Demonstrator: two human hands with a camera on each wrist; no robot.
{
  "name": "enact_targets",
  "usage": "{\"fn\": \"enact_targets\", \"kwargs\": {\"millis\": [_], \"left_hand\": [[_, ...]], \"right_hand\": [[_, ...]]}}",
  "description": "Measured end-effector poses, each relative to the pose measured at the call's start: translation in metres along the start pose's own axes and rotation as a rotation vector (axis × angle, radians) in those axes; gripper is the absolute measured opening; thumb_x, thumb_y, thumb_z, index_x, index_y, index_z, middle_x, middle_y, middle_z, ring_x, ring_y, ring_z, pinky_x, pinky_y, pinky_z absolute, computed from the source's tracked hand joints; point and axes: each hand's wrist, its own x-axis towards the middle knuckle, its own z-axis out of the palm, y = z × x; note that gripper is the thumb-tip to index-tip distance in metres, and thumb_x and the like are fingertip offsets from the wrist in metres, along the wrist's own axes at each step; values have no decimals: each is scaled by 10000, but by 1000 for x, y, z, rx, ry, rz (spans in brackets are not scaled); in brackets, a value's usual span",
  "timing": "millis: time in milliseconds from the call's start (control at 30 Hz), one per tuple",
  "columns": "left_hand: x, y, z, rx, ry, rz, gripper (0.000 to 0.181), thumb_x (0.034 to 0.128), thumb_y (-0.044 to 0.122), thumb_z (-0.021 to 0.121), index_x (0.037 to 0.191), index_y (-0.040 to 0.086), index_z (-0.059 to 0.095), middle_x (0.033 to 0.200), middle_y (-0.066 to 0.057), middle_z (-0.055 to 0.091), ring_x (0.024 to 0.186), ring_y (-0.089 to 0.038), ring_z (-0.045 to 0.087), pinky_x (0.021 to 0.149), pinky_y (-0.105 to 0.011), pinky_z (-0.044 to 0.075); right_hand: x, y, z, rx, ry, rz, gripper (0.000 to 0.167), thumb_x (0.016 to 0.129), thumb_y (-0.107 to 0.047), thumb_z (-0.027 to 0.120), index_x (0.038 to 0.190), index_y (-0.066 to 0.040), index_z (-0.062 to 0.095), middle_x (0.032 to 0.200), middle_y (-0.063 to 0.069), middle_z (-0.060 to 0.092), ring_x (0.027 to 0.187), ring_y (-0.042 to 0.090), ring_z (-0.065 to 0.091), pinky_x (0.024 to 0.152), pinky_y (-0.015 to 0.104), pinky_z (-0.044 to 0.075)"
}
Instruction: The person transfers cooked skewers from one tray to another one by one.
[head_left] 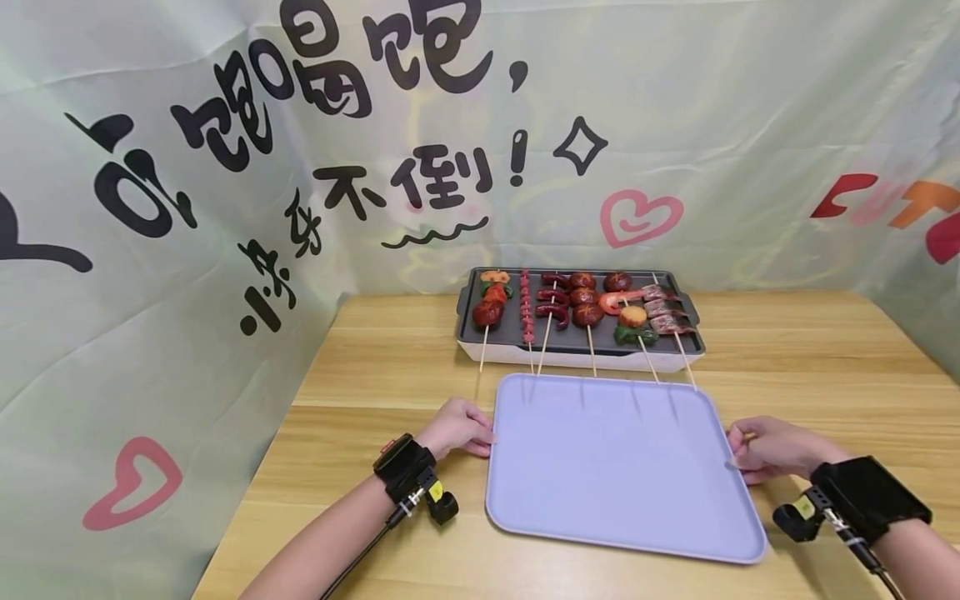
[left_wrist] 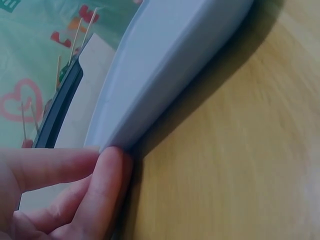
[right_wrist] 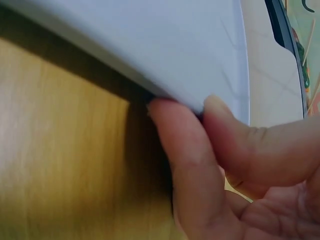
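Note:
A pale lavender tray (head_left: 615,467) with nothing on it lies in front of the grill, between the two hands. My left hand (head_left: 459,429) pinches its left rim; in the left wrist view the thumb and a finger of this hand (left_wrist: 75,192) meet at the tray edge (left_wrist: 145,75). On the opposite side my right hand (head_left: 780,450) pinches the right rim. The right wrist view shows that hand (right_wrist: 225,165) with its fingertips at the edge of the tray (right_wrist: 165,45).
Behind the tray stands a white grill with a black plate (head_left: 512,329). Several skewers, among them mushrooms (head_left: 587,314) and meat (head_left: 667,321), lie on it, their sticks reaching over the front edge. A printed cloth (head_left: 465,108) hangs behind the wooden table (head_left: 375,367).

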Motion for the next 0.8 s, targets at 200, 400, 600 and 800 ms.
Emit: {"fn": "enact_targets", "kwargs": {"millis": [200,400,600,800], "left_hand": [[-2,-2,-10,7,7,-15,133,743,-161,619,870,-179,585,704,-103,578,529,-147,600,591,-292,599],[-2,-6,-20,13,17,-25,148,743,-149,631,884,-169,589,744,-133,600,552,-160,617,604,-297,599],[-6,-5,-27,33,31,-36,147,745,-143,633,885,-167,595,760,-135,598,558,-161,617,606,-296,599],[-11,-4,-33,34,41,-56,147,749,-129,644,884,-159,596,767,-151,605,567,-164,618,611,-302,600]], "right_hand": [[5,-5,7,-3,16,16,257,786,64,509,891,206,322,690,-8,444,632,94,515,592,214,560],[10,-10,14,2,28,26,231,783,66,508,871,188,332,687,-5,439,637,105,511,596,223,560],[14,-13,21,7,34,24,156,754,58,517,810,115,383,688,0,446,660,120,522,605,244,573],[19,-17,26,6,38,31,108,748,62,521,780,48,419,686,7,443,660,131,520,609,257,577]]}}
